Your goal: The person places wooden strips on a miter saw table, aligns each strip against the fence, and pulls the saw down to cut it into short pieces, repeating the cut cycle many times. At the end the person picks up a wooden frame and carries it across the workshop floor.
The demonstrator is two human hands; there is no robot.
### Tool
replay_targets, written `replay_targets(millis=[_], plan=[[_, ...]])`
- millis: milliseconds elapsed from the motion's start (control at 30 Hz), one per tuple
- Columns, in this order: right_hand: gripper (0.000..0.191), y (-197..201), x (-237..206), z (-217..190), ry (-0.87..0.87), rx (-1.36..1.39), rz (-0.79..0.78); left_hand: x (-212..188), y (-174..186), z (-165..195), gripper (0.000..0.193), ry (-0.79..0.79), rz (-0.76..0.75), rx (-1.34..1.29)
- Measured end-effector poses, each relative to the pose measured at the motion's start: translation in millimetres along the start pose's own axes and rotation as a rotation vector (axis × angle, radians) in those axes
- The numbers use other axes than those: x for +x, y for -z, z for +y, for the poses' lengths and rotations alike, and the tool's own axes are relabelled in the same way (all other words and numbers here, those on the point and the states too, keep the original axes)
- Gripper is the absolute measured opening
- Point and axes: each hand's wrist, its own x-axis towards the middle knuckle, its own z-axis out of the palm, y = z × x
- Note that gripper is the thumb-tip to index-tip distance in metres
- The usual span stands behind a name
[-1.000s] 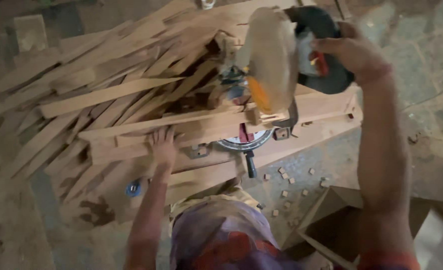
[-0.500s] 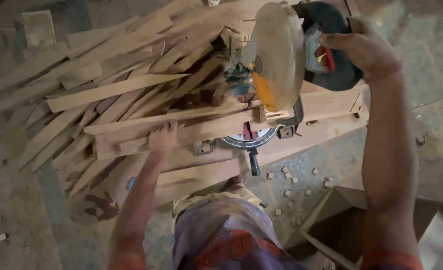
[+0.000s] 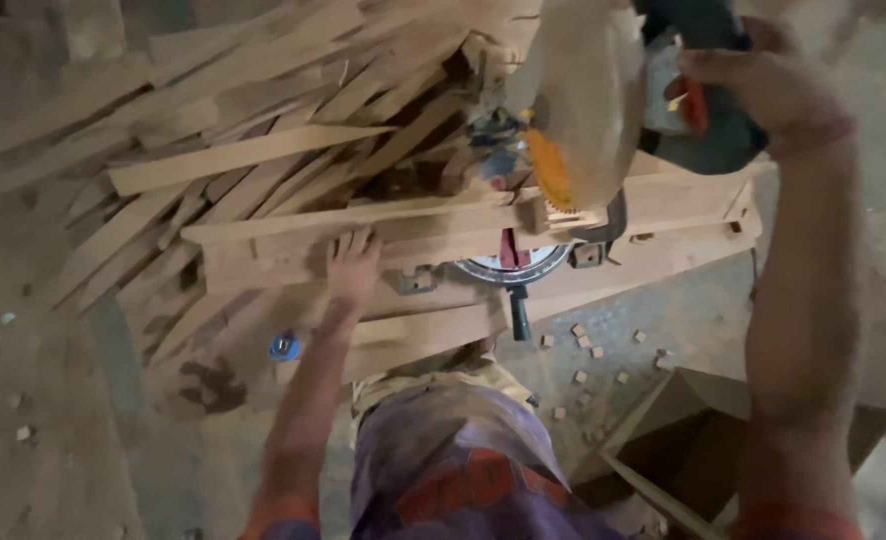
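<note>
Head view, looking down: a mitre saw is seen on a wooden bench, its blade guard raised above a long wooden strip. The strip is laid with its long axis running left to right along the fence, and its right end is placed under the blade. The left hand is pressed flat on the strip, fingers spread, well to the left of the blade. The right hand is clenched around the saw handle, up and to the right of the strip. The left hand is the nearer one to the strip; the cut point lies to its right.

Loose wooden slats are piled behind the bench, and small offcut blocks are scattered below. The blade teeth are largely hidden by the guard, and the top of the saw is cut off by the frame edge. Motion blur leaves fine detail unclear.
</note>
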Motion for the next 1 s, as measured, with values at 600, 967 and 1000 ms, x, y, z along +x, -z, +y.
replay_targets(millis=[600,967,1000], plan=[[0.021,0.1,-8.1,1.0,0.143,-0.071,0.03,-141.8,-21.3,41.7,0.072,-0.275,-0.626,0.046],[0.035,-6.6,-9.4,-7.5,0.114,0.041,-0.011,-83.8,55.6,74.8,0.049,1.076,0.019,-1.68],[0.032,-5.5,-9.1,-7.5,0.119,0.051,-0.022,-72.1,46.8,83.2,0.048,1.094,0.064,-1.804]])
